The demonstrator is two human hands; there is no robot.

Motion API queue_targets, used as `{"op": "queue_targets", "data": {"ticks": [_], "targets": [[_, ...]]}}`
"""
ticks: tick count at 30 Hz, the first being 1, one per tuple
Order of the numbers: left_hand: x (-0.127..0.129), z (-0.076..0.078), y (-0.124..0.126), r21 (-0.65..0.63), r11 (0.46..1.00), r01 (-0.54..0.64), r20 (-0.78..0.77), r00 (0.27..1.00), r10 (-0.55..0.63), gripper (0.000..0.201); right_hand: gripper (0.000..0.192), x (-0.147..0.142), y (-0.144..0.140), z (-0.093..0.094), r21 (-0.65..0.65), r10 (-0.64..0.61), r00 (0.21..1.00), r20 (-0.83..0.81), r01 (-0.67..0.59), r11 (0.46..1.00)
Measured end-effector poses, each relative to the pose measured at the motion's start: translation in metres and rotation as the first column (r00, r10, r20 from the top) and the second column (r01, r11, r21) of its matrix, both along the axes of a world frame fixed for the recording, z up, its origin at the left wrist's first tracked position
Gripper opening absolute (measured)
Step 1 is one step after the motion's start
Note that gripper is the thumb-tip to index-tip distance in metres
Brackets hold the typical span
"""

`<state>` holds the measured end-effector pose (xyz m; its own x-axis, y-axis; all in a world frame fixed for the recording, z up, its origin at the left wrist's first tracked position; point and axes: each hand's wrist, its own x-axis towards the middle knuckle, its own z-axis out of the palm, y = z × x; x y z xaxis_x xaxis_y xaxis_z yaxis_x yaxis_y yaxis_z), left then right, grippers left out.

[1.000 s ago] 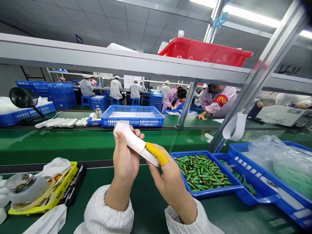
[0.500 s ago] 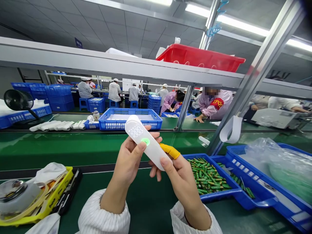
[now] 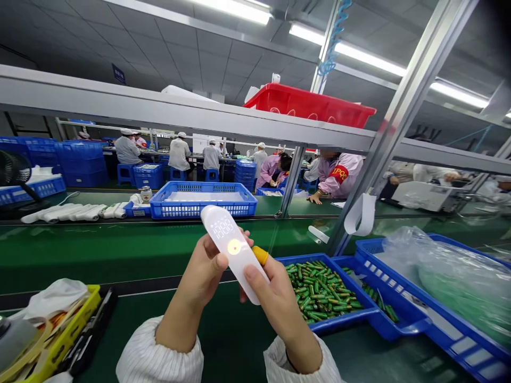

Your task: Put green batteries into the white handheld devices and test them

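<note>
Between my two hands is a white handheld thermometer, tilted with its top end to the upper left. Lit digits show on its face, and a round yellow light glows below them. My left hand is closed on its left side, thumb beside the light, fingers mostly hidden behind. My right hand grips the lower end, thumb on the front, with a yellow finger cot on one finger. To the right of it stands a blue tray of green batteries.
On the left sits a yellow tray of assorted parts. Several white devices lie across the green belt, near a blue basket. A metal post and a plastic-bagged basket stand right. Co-workers sit beyond.
The thermometer's light has turned from green to yellow. My left thumb has come off the light and rests beside it. Both hands sit slightly further left in view.
</note>
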<state>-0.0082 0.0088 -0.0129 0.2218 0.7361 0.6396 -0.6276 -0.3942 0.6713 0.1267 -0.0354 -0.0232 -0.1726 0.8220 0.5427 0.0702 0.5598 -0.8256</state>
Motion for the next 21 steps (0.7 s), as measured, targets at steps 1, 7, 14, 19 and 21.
{"op": "queue_targets", "data": {"ticks": [1, 7, 14, 19, 21], "targets": [[0.002, 0.0, 0.0, -0.011, 1.0, 0.025, -0.006, 1.0, -0.025, 0.058, 0.045, 0.0, 0.002, 0.0, 0.054, -0.06, 0.998, -0.006, 0.061, 0.997], [0.004, -0.004, 0.003, -0.076, 0.997, -0.002, -0.054, 0.999, -0.002, 0.068, 0.05, -0.002, 0.007, -0.002, 0.122, -0.186, 0.983, 0.01, 0.183, 0.976], [0.006, -0.002, 0.007, -0.143, 0.981, -0.131, -0.093, 0.989, 0.118, 0.075, 0.05, 0.011, 0.005, 0.004, 0.071, -0.26, 0.894, 0.365, 0.252, 0.965], [0.0, -0.014, 0.042, -0.324, 0.922, -0.21, -0.109, 0.977, 0.184, 0.071, 0.034, 0.018, 0.003, 0.013, 0.074, -0.349, 0.768, 0.538, 0.369, 0.926], [-0.006, -0.036, 0.074, -0.386, 0.879, -0.281, -0.256, 0.948, 0.191, 0.07, 0.036, 0.02, 0.002, 0.015, 0.072, -0.352, 0.749, 0.561, 0.38, 0.922]]}}
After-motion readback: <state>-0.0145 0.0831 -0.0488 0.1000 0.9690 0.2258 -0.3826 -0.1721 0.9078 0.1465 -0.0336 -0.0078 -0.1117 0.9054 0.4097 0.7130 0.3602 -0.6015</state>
